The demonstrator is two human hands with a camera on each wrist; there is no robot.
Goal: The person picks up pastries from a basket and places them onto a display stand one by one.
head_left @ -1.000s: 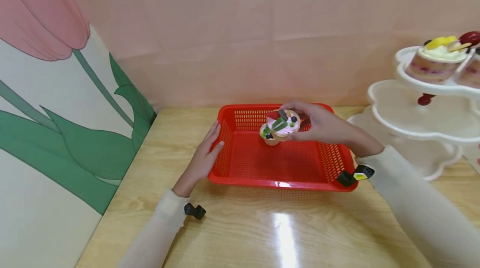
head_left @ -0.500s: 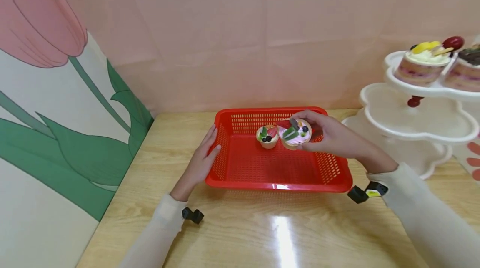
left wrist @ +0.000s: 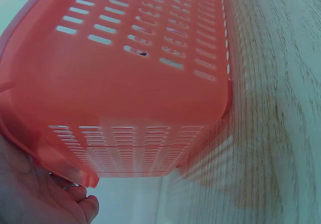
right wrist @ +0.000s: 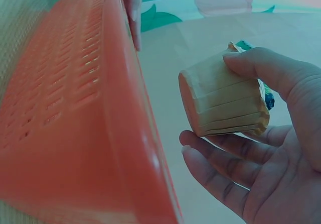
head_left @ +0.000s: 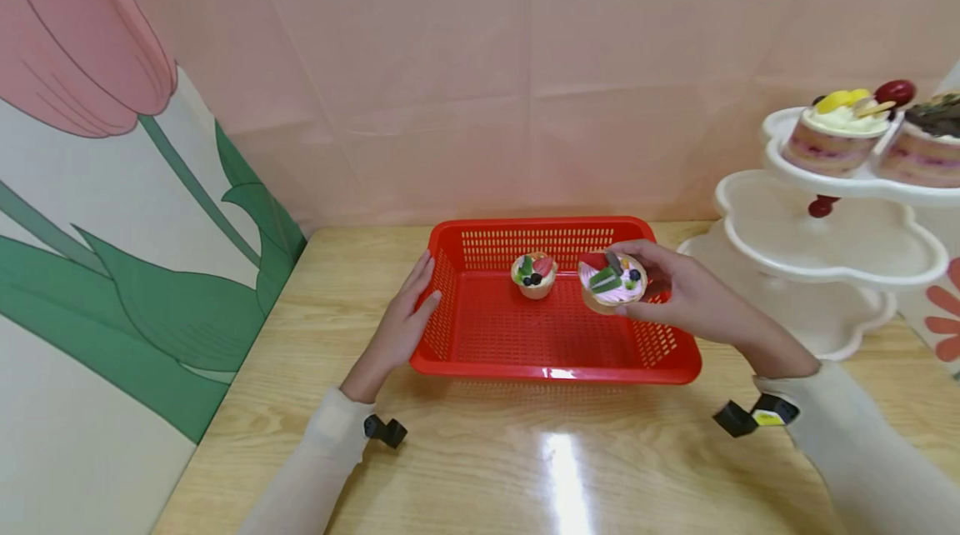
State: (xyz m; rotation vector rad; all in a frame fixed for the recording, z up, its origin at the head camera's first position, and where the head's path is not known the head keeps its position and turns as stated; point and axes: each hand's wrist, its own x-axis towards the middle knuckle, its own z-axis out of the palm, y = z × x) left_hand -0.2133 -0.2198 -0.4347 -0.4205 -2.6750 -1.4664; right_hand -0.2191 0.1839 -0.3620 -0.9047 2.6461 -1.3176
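Observation:
My right hand (head_left: 671, 285) holds a cupcake (head_left: 611, 281) topped with pink cream, strawberry and kiwi, over the right part of a red plastic basket (head_left: 517, 335). In the right wrist view, the thumb presses the side of the pleated cupcake (right wrist: 225, 98) while fingers curl beneath it, above the basket's rim. A second fruit-topped cupcake (head_left: 534, 278) stands inside the basket, left of the held one. My left hand (head_left: 401, 318) rests along the basket's left rim with fingers extended; in the left wrist view this hand (left wrist: 47, 199) lies against the rim's outer side.
A white tiered stand (head_left: 832, 243) with scalloped plates rises right of the basket. Its top tier bears cake cups (head_left: 836, 135) with cream and fruit. A pink cloth backdrop (head_left: 450, 85) hangs behind the wooden table (head_left: 480, 468).
My right hand has moved rightward with the cupcake, away from the cupcake in the basket, which now shows fully. The left hand has stayed at the left rim.

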